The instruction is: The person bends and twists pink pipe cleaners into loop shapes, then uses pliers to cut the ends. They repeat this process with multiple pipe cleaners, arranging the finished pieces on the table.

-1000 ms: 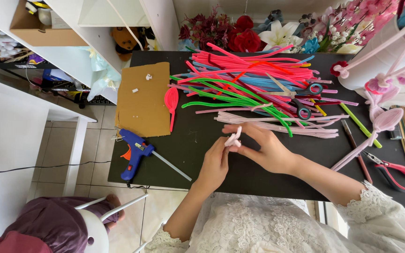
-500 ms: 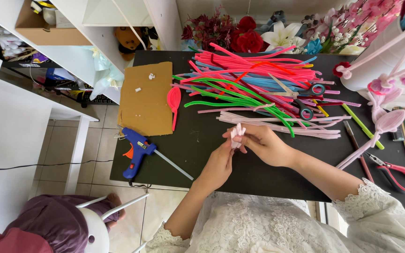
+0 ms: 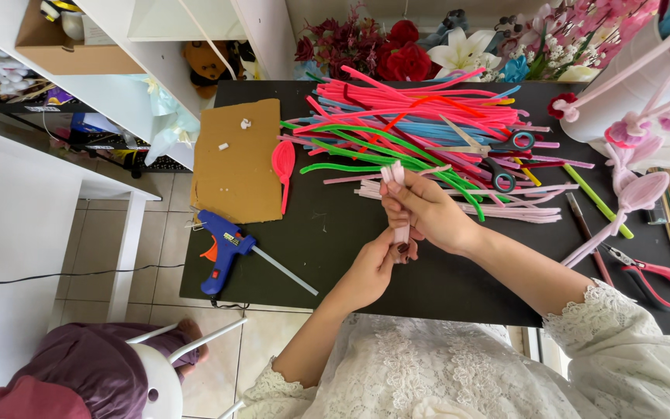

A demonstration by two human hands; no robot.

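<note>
Pale pink pipe cleaner [image 3: 397, 180] gripped by right hand [image 3: 428, 213]; left hand [image 3: 372, 268] pinching its lower end.

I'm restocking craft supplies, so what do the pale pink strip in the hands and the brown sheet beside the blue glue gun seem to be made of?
The pale pink strip, held by both the left hand and right hand, looks like a fuzzy chenille stem, soft and matte, probably wire-cored. The flat brown sheet looks like plain cardboard, dull and uncoated.

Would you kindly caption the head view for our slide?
Two hands, left hand and right hand, hold a pale pink pipe cleaner over a black table.
</note>
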